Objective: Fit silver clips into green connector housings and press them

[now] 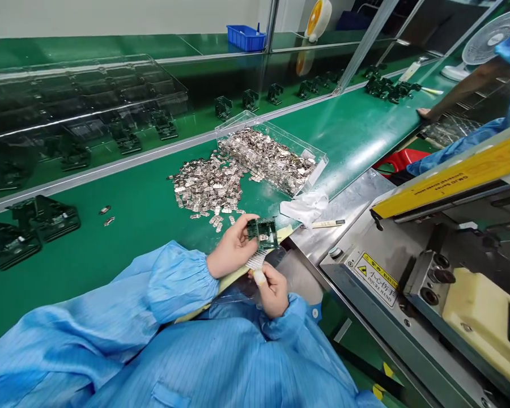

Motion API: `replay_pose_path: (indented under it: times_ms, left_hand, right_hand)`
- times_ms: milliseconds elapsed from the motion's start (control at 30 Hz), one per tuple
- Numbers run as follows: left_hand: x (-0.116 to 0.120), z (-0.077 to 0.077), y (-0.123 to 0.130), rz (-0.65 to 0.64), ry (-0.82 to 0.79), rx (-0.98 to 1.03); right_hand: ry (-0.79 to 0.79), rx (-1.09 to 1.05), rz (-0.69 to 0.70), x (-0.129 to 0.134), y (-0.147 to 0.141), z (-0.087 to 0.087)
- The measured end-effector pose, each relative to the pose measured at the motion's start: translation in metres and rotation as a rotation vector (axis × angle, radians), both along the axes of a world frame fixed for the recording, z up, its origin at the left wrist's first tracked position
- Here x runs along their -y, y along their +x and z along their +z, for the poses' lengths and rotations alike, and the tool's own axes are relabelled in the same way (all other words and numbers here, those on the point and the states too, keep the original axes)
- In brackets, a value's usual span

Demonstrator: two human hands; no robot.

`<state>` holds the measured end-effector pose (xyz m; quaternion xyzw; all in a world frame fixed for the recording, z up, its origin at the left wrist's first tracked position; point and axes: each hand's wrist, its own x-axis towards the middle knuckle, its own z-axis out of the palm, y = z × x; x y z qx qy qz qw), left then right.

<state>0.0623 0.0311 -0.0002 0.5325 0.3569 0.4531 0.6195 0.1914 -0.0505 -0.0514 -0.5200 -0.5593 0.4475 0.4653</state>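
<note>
My left hand (234, 249) grips a dark green plastic part (267, 233) by its left side, near the table's front edge. A small metal piece shows inside the part. Just below, my right hand (272, 290) is closed, with a pale wrap on a fingertip; what it pinches, if anything, is too small to name. Beyond my hands lies a loose pile of small metal pieces (208, 184), and a clear plastic box (321, 170) beside it holds many more.
A white cloth (305, 208) and a pen (328, 224) lie right of my hands. A machine (365, 272) stands at the right. More green parts (55, 218) sit at left. Another person's arm (459, 93) rests at the far right edge.
</note>
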Motion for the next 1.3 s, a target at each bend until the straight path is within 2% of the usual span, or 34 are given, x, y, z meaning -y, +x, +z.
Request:
replay_pose_path:
  times_ms: [167, 300, 367, 500, 667, 767, 833, 1000, 1167, 1300]
  left_hand:
    - [0.0, -0.002, 0.0, 0.032, 0.03, -0.074]
    - [-0.001, -0.002, 0.0, 0.031, 0.013, -0.018]
    - [-0.002, -0.002, -0.001, 0.016, -0.01, 0.041]
    - [-0.001, -0.002, -0.003, 0.042, -0.036, 0.145]
    - [0.006, -0.002, -0.003, -0.005, -0.113, 0.256]
    - [0.011, -0.002, -0.003, -0.005, -0.09, 0.246]
    - [0.012, -0.001, -0.004, -0.021, -0.054, 0.253]
    - [0.015, 0.0, -0.005, -0.006, 0.029, 0.192]
    - [0.019, -0.001, -0.008, -0.009, 0.146, 0.052]
    - [0.02, -0.001, -0.01, 0.009, 0.188, -0.066]
  right_hand:
    - [0.089, 0.169, 0.042, -0.004, 0.005, -0.006]
    - [0.041, 0.291, 0.087, -0.006, 0.014, -0.009]
    - [0.0, 0.344, 0.103, -0.005, 0.021, -0.005]
    - [-0.045, 0.404, 0.056, 0.001, 0.036, 0.023]
    - [0.035, 0.282, -0.117, 0.003, 0.044, 0.072]
    - [0.076, 0.207, -0.048, -0.006, 0.041, 0.087]
    - [0.123, 0.211, -0.024, -0.015, 0.036, 0.09]
    - [0.379, 0.295, -0.159, -0.037, 0.018, 0.086]
    - [0.371, 0.393, -0.208, -0.043, 0.006, 0.08]
    - [0.328, 0.391, -0.212, -0.042, 0.007, 0.081]
